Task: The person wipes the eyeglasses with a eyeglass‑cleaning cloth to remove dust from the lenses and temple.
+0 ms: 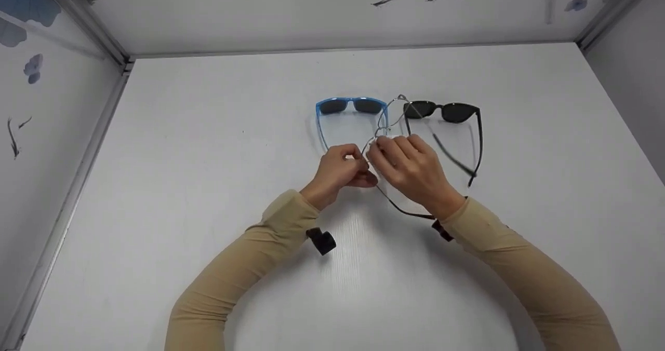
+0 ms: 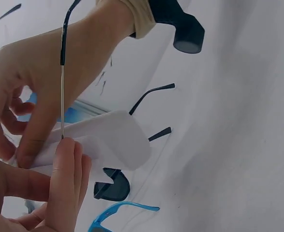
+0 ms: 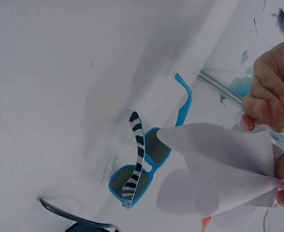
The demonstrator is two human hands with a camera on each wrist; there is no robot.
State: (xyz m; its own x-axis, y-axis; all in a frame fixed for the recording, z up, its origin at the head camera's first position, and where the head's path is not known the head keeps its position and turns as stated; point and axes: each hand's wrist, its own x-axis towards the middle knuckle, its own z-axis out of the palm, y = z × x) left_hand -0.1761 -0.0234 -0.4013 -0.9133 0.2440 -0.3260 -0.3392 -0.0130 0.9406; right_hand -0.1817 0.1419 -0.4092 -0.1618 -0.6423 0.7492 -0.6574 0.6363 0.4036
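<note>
A pair of thin wire-framed glasses (image 1: 415, 215) is held between the two hands, one dark-tipped temple arm angling down toward the right sleeve. The left hand (image 1: 343, 170) pinches the frame with curled fingers; in the left wrist view the temple arm (image 2: 62, 99) rises by its fingertips. Close beside it, the right hand (image 1: 410, 169) pinches a thin white cloth (image 3: 219, 159) at the lens area. That cloth (image 2: 115, 135) hangs loose and folded in both wrist views. The hands hide much of the lenses in the head view.
Blue-framed sunglasses (image 1: 351, 100) with dark lenses lie beyond the hands, a striped inner temple arm (image 3: 139, 147) showing in the right wrist view. Black sunglasses (image 1: 457, 113) lie to their right, arms toward the person. Patterned white walls (image 1: 332, 18) border the white table (image 1: 208, 133).
</note>
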